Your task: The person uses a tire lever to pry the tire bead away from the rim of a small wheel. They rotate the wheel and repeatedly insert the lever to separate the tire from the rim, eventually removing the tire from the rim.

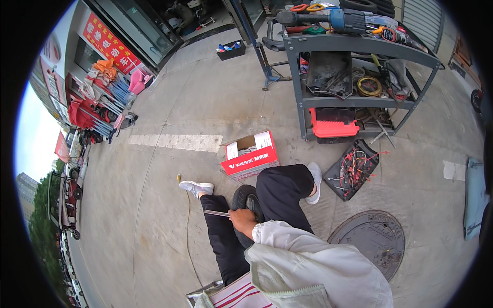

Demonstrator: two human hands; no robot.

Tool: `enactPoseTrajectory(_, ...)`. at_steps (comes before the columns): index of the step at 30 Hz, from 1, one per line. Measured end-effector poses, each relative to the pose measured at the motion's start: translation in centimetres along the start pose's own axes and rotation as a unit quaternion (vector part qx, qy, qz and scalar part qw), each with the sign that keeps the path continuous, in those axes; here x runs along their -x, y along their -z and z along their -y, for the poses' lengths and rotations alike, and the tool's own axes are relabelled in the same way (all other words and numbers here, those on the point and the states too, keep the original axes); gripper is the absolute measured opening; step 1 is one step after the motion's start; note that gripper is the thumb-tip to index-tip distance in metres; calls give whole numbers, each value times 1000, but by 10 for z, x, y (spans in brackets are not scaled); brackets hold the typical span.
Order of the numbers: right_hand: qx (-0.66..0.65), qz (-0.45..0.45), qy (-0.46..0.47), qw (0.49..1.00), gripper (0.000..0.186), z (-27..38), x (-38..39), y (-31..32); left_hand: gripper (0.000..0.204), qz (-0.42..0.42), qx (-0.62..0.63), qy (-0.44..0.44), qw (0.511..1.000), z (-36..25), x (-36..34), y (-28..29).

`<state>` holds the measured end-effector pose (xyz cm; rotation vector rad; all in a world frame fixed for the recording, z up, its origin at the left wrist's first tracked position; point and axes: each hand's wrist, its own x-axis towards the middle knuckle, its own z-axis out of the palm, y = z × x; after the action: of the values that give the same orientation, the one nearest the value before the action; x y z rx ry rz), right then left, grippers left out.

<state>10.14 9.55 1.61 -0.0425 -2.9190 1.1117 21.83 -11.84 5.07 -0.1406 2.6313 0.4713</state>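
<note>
Fig.: head view, looking down at your lap, lower centre of frame. You sit w/ legs in black trousers stretched toward centre; a small black tyre (245, 201) stands upright betw. your knees, just below frame centre. One hand (242, 219) shows, coming out of a white sleeve (287, 241) at the lower edge; which hand it is can't be told w/ certainty from this angle, and the other hand isn't seen. The visible hand is closed round a thin metal rod (216, 213), which runs horiz. to the left across your thigh; the fist sits against the tyre's near edge. How the rod's tip meets the tyre is hidden by the hand.

Surroundings: red-and-white carton (250, 155), flaps open, on the concrete just above the tyre. Round manhole cover (368, 241) at lower right. Black tray of red wires (353, 168) right of centre, on the ground. Grey tool rack (354, 72) at upper right, shelves loaded w/ tools and a red case (333, 126). A thin cable (187, 226) trails down the floor left of your leg.
</note>
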Motion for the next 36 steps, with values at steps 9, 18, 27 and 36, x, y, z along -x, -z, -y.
enactPoseTrajectory(9,2,7,3,1000,20,1,2,-3,44,4,5,7,1000,5,10,-4)
enactPoseTrajectory(18,2,10,0,1000,21,1,0,-2,42,7,3,3,1000,4,15,-4)
enactPoseTrajectory(27,15,-7,1,1000,18,2,4,-4,39,12,1,8,1000,10,25,-7)
enactPoseTrajectory(36,8,11,9,1000,21,-1,6,-2,37,16,7,7,1000,14,36,-13)
